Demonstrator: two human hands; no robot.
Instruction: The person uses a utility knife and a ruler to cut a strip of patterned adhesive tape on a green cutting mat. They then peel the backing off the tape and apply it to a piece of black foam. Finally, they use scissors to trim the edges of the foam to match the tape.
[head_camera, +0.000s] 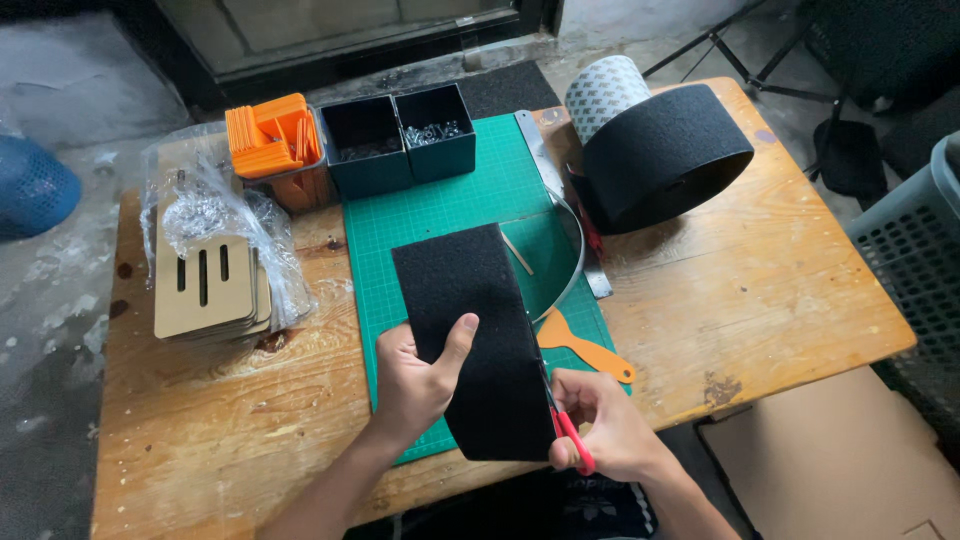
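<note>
My left hand (420, 375) grips a black rectangular sheet of rough material (478, 320) by its left edge, thumb on top, holding it over the green cutting mat (440, 200). Red-handled scissors (568, 430) sit in my right hand (605, 425), their blades running along the sheet's right edge. Just right of the sheet, an orange plastic scraper (585, 350) lies on the mat's edge.
A large black roll (665, 155) with a patterned roll behind it lies at the table's right. Two dark bins (400, 135), an orange parts box (272, 135), bagged wooden slotted boards (205, 285) and a metal ruler (570, 215) surround the mat. A grey crate (915, 250) stands far right.
</note>
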